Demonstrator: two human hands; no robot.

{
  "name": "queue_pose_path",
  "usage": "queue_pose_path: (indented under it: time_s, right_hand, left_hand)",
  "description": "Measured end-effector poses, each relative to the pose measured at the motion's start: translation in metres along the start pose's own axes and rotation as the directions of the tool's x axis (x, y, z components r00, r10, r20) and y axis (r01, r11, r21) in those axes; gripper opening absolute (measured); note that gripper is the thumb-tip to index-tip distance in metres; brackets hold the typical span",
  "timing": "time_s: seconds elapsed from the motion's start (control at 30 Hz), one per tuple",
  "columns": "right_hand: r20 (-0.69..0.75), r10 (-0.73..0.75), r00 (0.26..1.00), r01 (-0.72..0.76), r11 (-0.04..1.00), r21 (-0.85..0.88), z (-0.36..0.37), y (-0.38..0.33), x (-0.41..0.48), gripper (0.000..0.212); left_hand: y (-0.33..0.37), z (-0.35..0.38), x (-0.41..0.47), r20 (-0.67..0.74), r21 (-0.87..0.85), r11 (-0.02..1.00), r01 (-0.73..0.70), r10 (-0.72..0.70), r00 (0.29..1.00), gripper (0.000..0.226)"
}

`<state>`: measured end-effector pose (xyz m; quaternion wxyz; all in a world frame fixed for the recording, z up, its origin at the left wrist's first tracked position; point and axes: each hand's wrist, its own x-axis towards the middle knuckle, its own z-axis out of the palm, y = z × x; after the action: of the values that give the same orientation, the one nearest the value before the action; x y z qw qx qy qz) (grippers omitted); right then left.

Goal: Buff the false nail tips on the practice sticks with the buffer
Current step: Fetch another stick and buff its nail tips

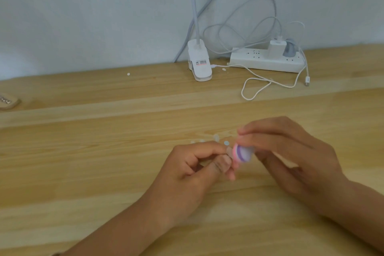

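My left hand pinches a clear false nail tip between thumb and forefinger, low over the wooden table. My right hand grips a small buffer block with pink, purple and white layers; its end touches the tip. The buffer is blurred. Several more clear nail tips lie on the table just behind my hands, faint against the wood. Any stick under the held tip is hidden by my fingers.
A white clip lamp base stands at the back, with a white power strip and charger to its right. A loose white cable loops across the table in front of them. A tan object lies at the left edge.
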<state>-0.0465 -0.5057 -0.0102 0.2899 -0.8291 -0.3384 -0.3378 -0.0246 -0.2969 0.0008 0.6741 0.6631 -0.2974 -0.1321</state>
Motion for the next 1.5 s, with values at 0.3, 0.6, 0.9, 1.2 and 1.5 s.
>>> queue_pose_path:
  time_s: [0.3,0.6,0.9,1.2,1.5]
  right_hand:
    - [-0.029,-0.031,0.999,0.031,0.999,0.019,0.002,-0.009,0.001,0.032]
    - [-0.025,0.029,0.999,-0.030,0.998,-0.048,0.002,-0.002,0.000,0.033]
    - [0.024,0.357,0.934,-0.337,0.899,-0.278,-0.004,0.024,0.002,0.026]
    - [0.171,0.329,0.929,-0.348,0.933,0.095,-0.007,-0.024,0.025,0.028]
    - [0.264,0.514,0.816,-0.568,0.797,0.205,-0.012,0.013,0.039,0.025]
  left_hand:
    - [0.004,0.000,0.001,0.017,-0.145,0.989,0.014,-0.012,1.000,0.018]
    - [-0.001,-0.006,-0.001,0.031,-0.194,0.975,0.105,-0.101,0.994,0.017]
    - [0.001,-0.001,0.002,-0.036,-0.138,0.990,0.030,-0.035,0.999,0.025]
    - [-0.001,0.003,0.002,0.016,-0.147,0.989,-0.035,0.037,0.999,0.019]
    - [0.011,-0.018,0.001,-0.238,0.557,0.825,-0.101,0.275,0.932,0.019]
